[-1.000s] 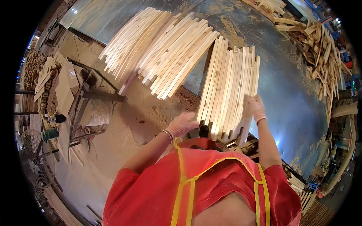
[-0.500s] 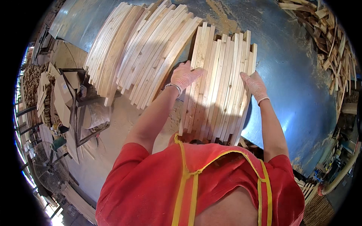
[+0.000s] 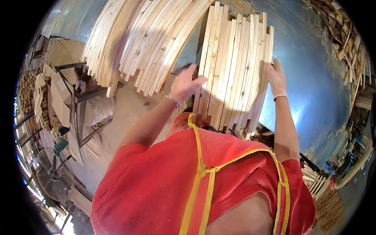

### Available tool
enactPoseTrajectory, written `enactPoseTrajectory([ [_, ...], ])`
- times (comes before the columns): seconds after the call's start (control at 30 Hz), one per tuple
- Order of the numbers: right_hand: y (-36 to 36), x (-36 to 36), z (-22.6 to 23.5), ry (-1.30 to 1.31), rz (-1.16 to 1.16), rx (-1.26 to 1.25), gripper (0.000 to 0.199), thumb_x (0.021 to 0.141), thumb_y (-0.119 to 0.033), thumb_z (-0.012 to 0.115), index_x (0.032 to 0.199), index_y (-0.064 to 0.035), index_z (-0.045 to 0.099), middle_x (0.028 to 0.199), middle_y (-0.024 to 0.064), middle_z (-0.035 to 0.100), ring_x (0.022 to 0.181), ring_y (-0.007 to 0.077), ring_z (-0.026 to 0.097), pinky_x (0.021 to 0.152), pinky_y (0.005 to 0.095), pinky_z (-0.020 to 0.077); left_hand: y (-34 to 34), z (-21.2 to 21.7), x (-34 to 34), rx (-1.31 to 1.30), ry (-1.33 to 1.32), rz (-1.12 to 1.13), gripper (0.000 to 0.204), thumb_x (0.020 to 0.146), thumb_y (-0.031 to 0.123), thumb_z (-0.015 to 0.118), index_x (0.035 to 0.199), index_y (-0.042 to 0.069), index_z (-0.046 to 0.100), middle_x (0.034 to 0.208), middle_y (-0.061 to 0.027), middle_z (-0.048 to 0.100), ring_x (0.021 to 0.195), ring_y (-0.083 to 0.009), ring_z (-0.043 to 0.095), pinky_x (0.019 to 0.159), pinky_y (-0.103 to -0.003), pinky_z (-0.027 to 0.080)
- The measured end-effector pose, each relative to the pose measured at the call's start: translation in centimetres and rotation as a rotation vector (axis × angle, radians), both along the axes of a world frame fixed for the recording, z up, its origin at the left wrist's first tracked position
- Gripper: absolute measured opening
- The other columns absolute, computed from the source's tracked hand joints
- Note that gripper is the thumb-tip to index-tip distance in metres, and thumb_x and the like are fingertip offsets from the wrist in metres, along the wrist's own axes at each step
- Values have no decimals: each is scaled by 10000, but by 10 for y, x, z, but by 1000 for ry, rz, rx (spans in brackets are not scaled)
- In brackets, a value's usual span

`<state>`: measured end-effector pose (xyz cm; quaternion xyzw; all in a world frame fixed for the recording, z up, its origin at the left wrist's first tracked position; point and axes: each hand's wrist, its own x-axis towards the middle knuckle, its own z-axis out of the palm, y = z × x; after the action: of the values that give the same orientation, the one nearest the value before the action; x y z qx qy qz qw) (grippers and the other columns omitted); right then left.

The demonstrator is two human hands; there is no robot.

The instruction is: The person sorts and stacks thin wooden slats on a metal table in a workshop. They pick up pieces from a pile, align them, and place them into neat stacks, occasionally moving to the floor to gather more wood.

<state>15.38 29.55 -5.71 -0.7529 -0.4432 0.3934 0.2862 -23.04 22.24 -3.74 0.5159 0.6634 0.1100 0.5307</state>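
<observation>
Left hand (image 3: pixel 185 84) spread, contact unclear | right hand (image 3: pixel 277 80) at edge of wood strips (image 3: pixel 234 68)

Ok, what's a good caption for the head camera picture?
Gloved left hand and right hand flank a row of wooden strips at a bluish surface.

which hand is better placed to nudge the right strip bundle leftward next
Right, probably: the pale-gloved right hand is by the right edge of the pale wooden strips, the pale-gloved left hand opposite.
</observation>
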Motion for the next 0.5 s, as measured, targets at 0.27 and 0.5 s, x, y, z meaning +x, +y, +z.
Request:
enactPoseTrajectory([
  [0.27,-75,-57,59,87,-80,177,822,988,-370,745,1592,56,384,1532,303,526,1400,353,559,1202,420,426,-89,36,16,-205,-615,375,709,816,72,783,1453,82,472,1113,-120,695,948,-210,710,725,-332,589],
  [0.5,-127,-213,79,502,210,-175,1125,912,-387,820,1659,87,125,1535,315,497,1381,304,525,1145,348,431,-90,28,1,-84,-731,306,758,793,180,848,1448,62,485,1154,-113,694,1019,-210,674,899,-354,549],
])
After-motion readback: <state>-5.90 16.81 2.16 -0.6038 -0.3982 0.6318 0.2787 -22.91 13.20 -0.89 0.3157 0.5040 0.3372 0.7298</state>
